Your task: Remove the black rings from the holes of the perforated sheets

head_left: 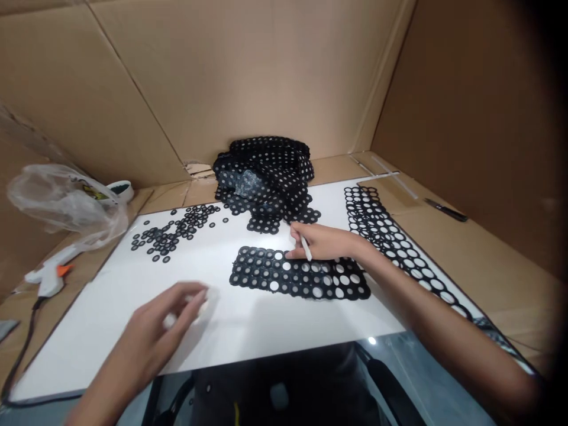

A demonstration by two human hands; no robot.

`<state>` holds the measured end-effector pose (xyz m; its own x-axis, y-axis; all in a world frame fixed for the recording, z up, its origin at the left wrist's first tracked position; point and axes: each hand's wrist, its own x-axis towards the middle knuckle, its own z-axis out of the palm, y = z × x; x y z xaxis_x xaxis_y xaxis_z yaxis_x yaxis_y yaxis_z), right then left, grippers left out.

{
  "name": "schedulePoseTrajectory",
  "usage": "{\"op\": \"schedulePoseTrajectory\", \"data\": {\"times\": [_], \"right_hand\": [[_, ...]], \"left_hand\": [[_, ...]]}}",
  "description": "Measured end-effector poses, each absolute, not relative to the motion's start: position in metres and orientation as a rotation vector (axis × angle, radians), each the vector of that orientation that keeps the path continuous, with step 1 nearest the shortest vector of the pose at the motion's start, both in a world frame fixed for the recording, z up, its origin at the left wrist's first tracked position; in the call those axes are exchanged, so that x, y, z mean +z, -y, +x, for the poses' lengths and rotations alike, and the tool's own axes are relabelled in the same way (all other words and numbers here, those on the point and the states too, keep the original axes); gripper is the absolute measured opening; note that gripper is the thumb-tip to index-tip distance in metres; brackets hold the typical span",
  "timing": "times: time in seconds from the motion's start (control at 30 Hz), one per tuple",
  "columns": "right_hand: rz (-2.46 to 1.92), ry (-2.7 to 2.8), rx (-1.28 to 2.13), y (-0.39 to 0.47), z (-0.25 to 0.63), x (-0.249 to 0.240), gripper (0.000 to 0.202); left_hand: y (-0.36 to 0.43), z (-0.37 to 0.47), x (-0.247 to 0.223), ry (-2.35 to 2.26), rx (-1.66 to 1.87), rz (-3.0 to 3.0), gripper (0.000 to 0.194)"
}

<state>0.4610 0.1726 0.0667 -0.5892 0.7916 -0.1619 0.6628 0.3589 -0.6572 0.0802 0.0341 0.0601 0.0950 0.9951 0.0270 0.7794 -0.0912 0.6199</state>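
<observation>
Pinching a white stick in the right hand by the black ring sheet lying flat on the desk, likely for easy reach, and curling the left hand to keep white bits in.

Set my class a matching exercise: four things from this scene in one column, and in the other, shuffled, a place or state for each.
Things:
1. knife
2. glue gun
3. right hand
4. plastic bag

Places and states:
A. holding a slim white stick
B. see-through and crumpled, at the far left
C. on the cardboard to the right of the white board
D. left of the white board, its orange trigger showing

Right pairs: 1-C, 2-D, 3-A, 4-B
</observation>
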Motion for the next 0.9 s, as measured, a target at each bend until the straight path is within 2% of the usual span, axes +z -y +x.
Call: {"op": "schedulePoseTrajectory", "data": {"times": [0.13, 0.27, 0.47, 0.6, 0.7, 0.9], "right_hand": [[-1.256, 2.356, 1.035, -0.173, 0.469, 0.058, 0.039], [-1.234, 2.338, 0.938, -0.171, 0.472, 0.05, 0.033], [-1.246, 2.396, 0.793, -0.171, 0.472, 0.041, 0.032], [-1.284, 2.404, 0.727, -0.171, 0.472, 0.036, 0.036], [-1.293, 2.398, 0.649, -0.171, 0.47, 0.034, 0.037], [-1.391, 2.366, 0.584, -0.177, 0.472, 0.023, 0.058]], "left_hand": [[-0.124, 0.143, 0.063, -1.36, 0.503, 2.24, 0.035], [-0.162, 0.164, 0.048, -1.255, 0.473, 2.451, 0.031], [-0.173, 0.165, 0.026, -1.382, 0.428, 2.696, 0.03], [-0.172, 0.168, 0.025, -1.32, 0.395, 2.734, 0.039], [-0.168, 0.169, 0.023, -1.42, 0.415, 2.825, 0.032], [-0.16, 0.172, 0.016, -1.537, 0.389, 2.912, 0.035]]}}
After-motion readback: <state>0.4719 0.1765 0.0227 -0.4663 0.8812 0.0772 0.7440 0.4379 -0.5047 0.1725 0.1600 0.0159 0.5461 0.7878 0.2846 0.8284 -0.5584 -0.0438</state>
